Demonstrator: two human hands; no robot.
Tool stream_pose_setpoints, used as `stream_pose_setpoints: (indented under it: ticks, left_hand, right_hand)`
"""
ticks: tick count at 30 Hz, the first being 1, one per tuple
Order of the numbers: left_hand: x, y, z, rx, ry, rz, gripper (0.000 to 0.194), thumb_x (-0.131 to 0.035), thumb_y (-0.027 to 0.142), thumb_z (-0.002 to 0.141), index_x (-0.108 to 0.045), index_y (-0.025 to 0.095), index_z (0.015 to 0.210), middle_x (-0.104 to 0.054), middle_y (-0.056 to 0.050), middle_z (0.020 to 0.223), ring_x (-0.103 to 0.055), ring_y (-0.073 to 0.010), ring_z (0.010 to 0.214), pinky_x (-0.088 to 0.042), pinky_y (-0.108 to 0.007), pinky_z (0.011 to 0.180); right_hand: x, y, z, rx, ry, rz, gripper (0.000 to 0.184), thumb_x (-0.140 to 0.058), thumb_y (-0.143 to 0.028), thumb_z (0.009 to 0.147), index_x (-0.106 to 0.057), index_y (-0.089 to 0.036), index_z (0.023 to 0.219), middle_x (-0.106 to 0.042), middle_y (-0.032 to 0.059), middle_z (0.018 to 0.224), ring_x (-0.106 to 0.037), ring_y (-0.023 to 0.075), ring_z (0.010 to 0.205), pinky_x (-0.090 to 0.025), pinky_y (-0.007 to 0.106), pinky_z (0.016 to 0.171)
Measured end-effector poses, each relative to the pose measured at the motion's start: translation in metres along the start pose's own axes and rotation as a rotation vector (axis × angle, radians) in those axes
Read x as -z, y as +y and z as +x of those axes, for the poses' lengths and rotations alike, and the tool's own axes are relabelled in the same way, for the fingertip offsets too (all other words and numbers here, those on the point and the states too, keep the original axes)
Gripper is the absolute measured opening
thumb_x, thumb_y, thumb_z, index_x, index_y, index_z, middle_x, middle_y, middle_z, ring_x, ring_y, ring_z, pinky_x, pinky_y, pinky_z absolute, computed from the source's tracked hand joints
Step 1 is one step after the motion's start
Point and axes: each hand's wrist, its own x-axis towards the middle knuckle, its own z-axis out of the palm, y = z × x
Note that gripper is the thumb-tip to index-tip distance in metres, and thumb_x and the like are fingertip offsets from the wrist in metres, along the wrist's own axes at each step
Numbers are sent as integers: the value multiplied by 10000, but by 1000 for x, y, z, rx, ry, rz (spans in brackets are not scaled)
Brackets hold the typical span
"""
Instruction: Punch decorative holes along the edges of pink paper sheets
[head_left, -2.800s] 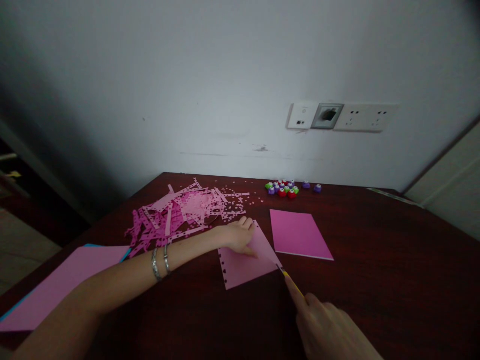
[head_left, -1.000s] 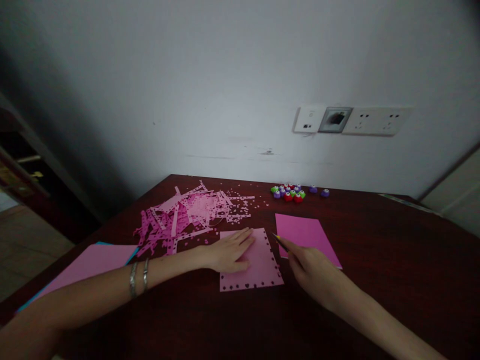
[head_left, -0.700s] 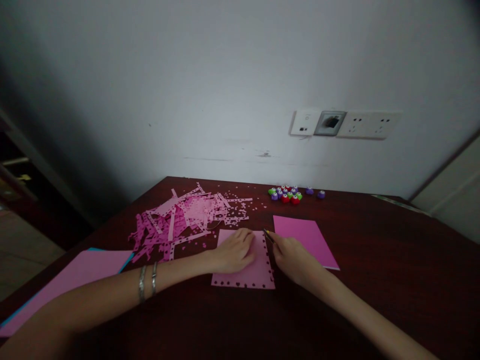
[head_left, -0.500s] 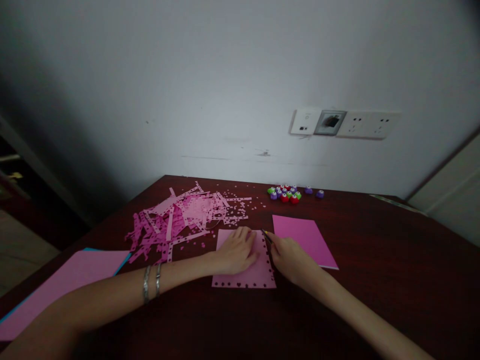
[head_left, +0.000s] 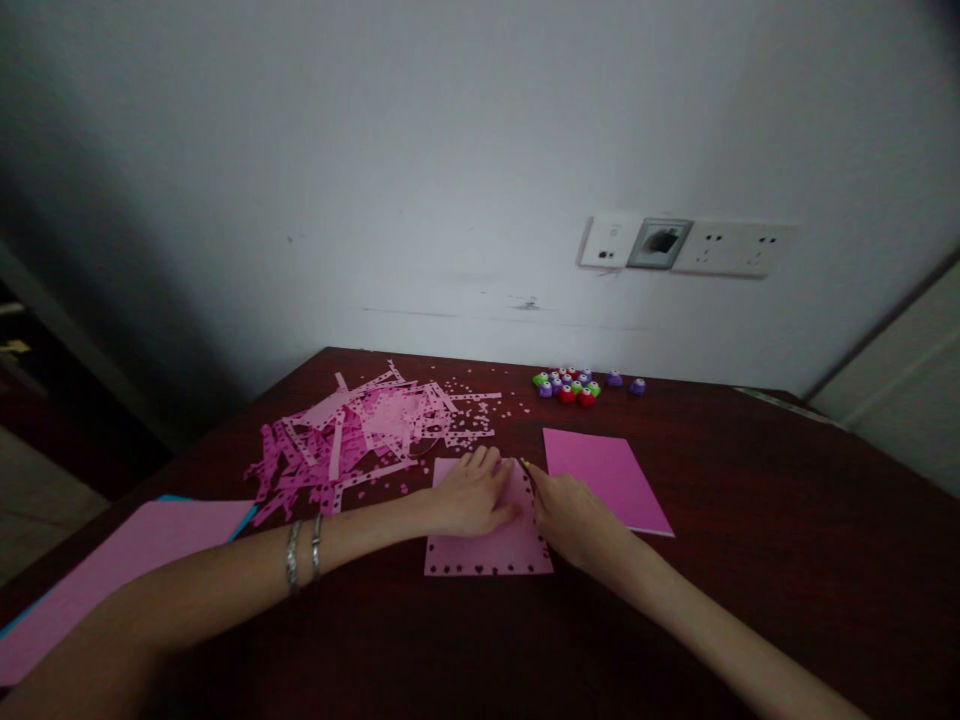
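A pale pink sheet of paper [head_left: 480, 557] lies on the dark table, with small shapes punched along its bottom and right edges. My left hand [head_left: 474, 495] presses down on its upper part, palm low and fingers stretched out. At the sheet's top right corner, my right hand [head_left: 566, 510] is closed around a slim dark craft knife [head_left: 527, 468] with a bit of yellow on it. The knife's tip points at the top edge; most of its body is hidden by the fingers. Under my right forearm's far side sits a brighter pink sheet stack [head_left: 611, 475].
A heap of pink punched strips and scraps [head_left: 360, 430] spreads at the back left. Several small red, green and purple craft punches [head_left: 568, 386] stand near the wall. Larger pink and blue sheets [head_left: 142, 550] lie under my left arm. Wall sockets [head_left: 731, 248] are above the table.
My right hand with the knife has shifted very slightly up and left along the sheet's right edge. My left hand stays pressed on the paper.
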Motion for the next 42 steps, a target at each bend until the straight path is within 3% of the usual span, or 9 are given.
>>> stream_pose_setpoints:
  ticks: [7,12,18,25,30,34,42]
  left_hand:
    - [1,-3,4,-10,-15,38,621,-305,544,838,-311,124,1295,-429,-128,1127,-374,-274,1036,-310,-384,885]
    - [3,-3,5,-26,0,57,566,-328,516,838,-366,126,1246,-441,-125,1090,-393,-267,1006,-340,-368,842]
    - [3,-3,8,-18,-22,63,573,-368,510,822,-358,141,1261,-434,-128,1103,-389,-277,1020,-336,-376,840]
    - [-1,-4,9,-30,-16,116,553,-351,511,834,-375,142,1245,-437,-134,1112,-392,-273,1012,-353,-366,814]
    - [-5,-4,6,-33,31,139,574,-307,530,851,-363,127,1255,-443,-140,1120,-390,-269,1021,-343,-367,838]
    - [-6,-3,6,-28,31,147,589,-302,539,853,-358,124,1266,-450,-146,1120,-394,-274,1028,-340,-370,839]
    - [-3,-1,4,-26,19,136,604,-318,535,850,-353,108,1276,-465,-150,1121,-399,-280,1030,-338,-381,858]
  right_hand:
    - [2,-10,-1,79,-20,-135,402,-390,-41,777,-533,-52,1153,-632,196,1010,-634,204,771,-471,286,650]
    - [0,-14,-3,42,-28,-136,421,-386,-44,775,-535,-61,1168,-648,183,984,-636,205,780,-471,281,652]
    - [2,-17,-7,-16,-58,-124,470,-368,-61,782,-467,-15,1238,-675,173,807,-646,224,741,-459,277,592]
    - [6,-21,-15,13,-142,-141,405,-381,-38,769,-546,-27,1139,-662,182,867,-640,234,773,-458,291,630]
    - [5,-22,-21,3,-159,-161,473,-366,-38,768,-468,-22,1230,-656,176,886,-632,213,749,-469,288,630]
    - [3,-21,-27,69,-145,-224,461,-366,-27,765,-484,-23,1211,-614,215,1030,-625,204,734,-479,299,640]
    - [-2,-20,-32,74,-119,-246,523,-351,-5,753,-410,20,1272,-605,231,1050,-623,219,729,-494,327,641]
